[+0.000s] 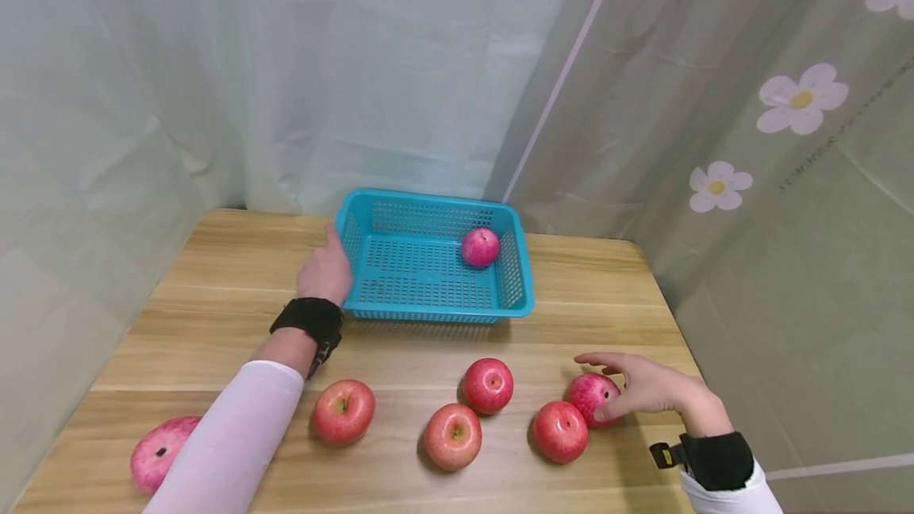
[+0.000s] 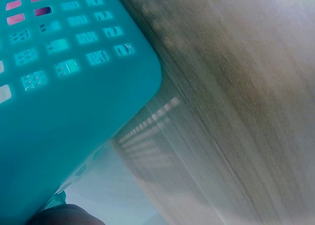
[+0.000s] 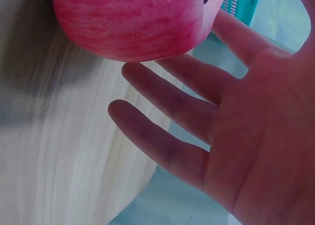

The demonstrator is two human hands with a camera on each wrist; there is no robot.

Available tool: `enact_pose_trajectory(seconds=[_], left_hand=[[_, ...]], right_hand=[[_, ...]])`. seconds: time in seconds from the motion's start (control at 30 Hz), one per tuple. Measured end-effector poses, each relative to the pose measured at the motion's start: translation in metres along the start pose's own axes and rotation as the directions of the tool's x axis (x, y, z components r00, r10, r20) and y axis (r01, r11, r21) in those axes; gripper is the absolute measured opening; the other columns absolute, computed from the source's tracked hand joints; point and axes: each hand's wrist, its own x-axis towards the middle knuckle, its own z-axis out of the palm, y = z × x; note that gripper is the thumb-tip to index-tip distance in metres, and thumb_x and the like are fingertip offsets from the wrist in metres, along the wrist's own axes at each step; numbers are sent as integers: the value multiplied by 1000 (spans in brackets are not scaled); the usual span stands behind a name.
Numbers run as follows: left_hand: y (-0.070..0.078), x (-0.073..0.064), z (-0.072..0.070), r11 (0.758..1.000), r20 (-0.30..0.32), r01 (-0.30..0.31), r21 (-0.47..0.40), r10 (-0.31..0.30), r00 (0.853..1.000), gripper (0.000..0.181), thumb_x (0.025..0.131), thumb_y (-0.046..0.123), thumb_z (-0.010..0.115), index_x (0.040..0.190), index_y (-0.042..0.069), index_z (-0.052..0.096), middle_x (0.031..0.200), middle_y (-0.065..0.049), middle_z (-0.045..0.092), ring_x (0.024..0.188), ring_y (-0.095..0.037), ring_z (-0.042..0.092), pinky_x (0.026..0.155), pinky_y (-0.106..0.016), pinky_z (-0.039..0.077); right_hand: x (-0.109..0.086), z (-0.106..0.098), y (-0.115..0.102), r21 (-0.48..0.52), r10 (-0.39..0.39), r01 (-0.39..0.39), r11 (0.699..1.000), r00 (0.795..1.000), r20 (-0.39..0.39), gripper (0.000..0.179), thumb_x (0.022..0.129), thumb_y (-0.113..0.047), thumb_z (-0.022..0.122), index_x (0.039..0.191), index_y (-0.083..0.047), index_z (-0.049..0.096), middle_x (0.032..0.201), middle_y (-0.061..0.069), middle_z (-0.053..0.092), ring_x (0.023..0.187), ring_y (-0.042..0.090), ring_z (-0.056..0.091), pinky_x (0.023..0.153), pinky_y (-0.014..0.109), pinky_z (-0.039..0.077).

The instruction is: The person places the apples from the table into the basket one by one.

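Note:
My left hand is at the left side of a blue plastic basket, its index finger stretched along the rim. The other fingers are mostly hidden, so I cannot tell whether they curl round the rim. In the left wrist view the basket's perforated wall fills the left part. At the right, my right hand is spread around a streaked dark-pink apple, thumb at its near side. The right wrist view shows this apple large, with loosely parted fingers beneath it.
One pink apple lies in the basket. On the wooden table are several more: a red apple beside the dark-pink one, others in the middle, and a pink apple partly behind the left sleeve. Curtains hang behind.

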Motion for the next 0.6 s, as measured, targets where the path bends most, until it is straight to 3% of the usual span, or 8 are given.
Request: enact_pose_trajectory(seconds=[0.27, 0.6], left_hand=[[1, 0, 0, 1000, -1, 2, 8, -2, 1000, 65, 109, 4, 37, 167, -6, 8, 84, -27, 61, 65, -36, 61, 52, -45, 46], [1, -1, 0, 1000, -14, -12, 12, 12, 1000, 64, 109, 4, 38, 166, -8, 11, 83, -28, 61, 66, -37, 63, 55, -48, 49]], right_hand=[[2, 5, 7, 23, -33, 32, 999, 999, 34, 88, 73, -16, 96, 152, -10, 57, 141, 14, 60, 122, 36, 57, 91, 48, 56], [4, 12, 10, 7, -107, 106, 994, 994, 39, 92, 69, -16, 97, 152, -8, 58, 146, 17, 58, 127, 39, 55, 92, 40, 53]])
